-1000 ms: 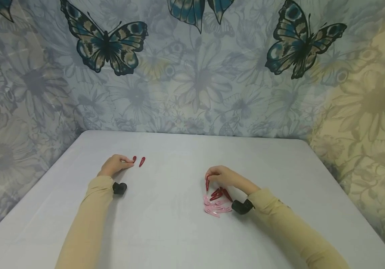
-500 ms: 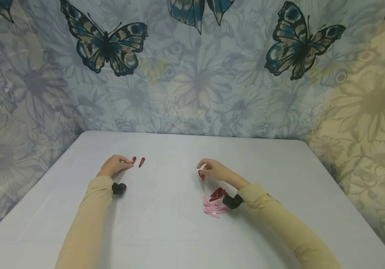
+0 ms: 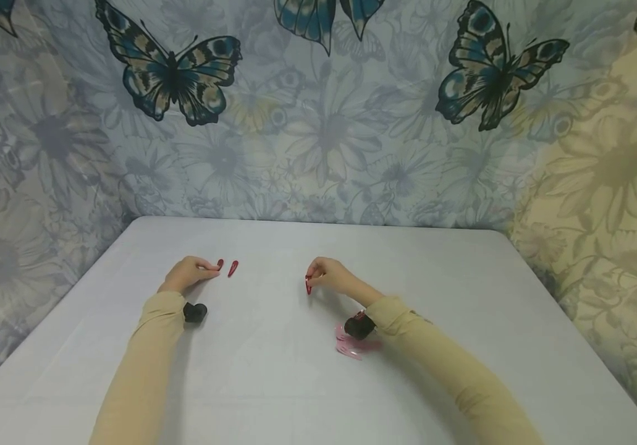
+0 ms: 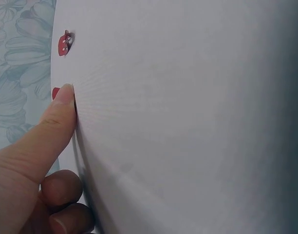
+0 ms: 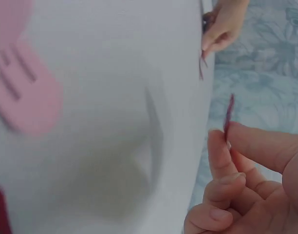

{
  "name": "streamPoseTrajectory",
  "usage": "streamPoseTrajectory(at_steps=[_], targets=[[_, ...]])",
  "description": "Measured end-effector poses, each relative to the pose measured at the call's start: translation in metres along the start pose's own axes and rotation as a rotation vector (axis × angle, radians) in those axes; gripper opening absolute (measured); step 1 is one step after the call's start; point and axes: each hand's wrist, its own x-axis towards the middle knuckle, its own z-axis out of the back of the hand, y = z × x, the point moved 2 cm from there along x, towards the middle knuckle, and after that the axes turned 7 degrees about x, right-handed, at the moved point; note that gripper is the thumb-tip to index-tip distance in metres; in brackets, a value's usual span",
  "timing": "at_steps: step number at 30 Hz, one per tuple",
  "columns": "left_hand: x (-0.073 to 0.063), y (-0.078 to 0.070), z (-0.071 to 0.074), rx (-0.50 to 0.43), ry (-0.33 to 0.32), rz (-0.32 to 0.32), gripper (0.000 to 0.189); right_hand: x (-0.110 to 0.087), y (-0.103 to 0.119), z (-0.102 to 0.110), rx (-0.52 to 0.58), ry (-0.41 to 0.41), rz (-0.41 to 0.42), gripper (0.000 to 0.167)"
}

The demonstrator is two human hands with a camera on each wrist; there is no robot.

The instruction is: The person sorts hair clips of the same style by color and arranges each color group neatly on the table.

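My right hand (image 3: 333, 275) is raised over the middle of the white table, pinching a red snap hair clip (image 3: 308, 285) between thumb and forefinger. In the right wrist view that clip (image 5: 230, 111) points up from the fingertips. At the far left, my left hand (image 3: 187, 273) pinches a second red hair clip (image 3: 220, 264) at the tabletop. The left wrist view has the thumb covering most of this clip (image 4: 56, 92). Just to its right lies another red hair clip (image 3: 233, 268), apart from the fingers.
Pink hair clips (image 3: 346, 347) lie in a pile right of centre, below my right wrist. Red clips there are mostly hidden behind the black wrist camera (image 3: 359, 326). A butterfly-patterned wall covering (image 3: 329, 136) stands behind the white table (image 3: 274, 383).
From the pile, my right hand has moved left and slightly away from me, carrying the red hair clip. My left hand has stayed in place at its clip.
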Motion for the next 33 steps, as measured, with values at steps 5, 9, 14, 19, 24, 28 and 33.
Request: streamPoseTrajectory(at_steps=[5, 9, 14, 19, 24, 28, 33], targets=[[0.0, 0.003, 0.002, 0.007, 0.004, 0.005, 0.033, 0.009, 0.007, -0.011, 0.01, 0.01, -0.028, 0.021], [-0.001, 0.004, 0.004, 0.002, 0.006, 0.014, 0.034, 0.017, 0.012, -0.018, 0.006, -0.013, -0.051, 0.025], [0.0, 0.006, 0.003, 0.005, 0.014, 0.027, 0.034, 0.026, 0.017, -0.027, 0.007, -0.036, -0.058, 0.03], [0.0, 0.008, 0.003, 0.002, 0.014, 0.018, 0.034, 0.036, 0.023, -0.036, 0.026, -0.041, -0.052, 0.032], [0.0, 0.005, 0.003, 0.009, 0.011, 0.011, 0.034, 0.045, 0.025, -0.042, 0.035, -0.051, -0.049, 0.034], [0.0, 0.001, 0.003, -0.002, 0.004, -0.003, 0.033, 0.05, 0.025, -0.046, 0.026, -0.067, -0.05, 0.035], [-0.002, 0.0, 0.002, -0.016, 0.017, -0.002, 0.033, 0.054, 0.022, -0.05, 0.033, -0.08, -0.066, 0.035]])
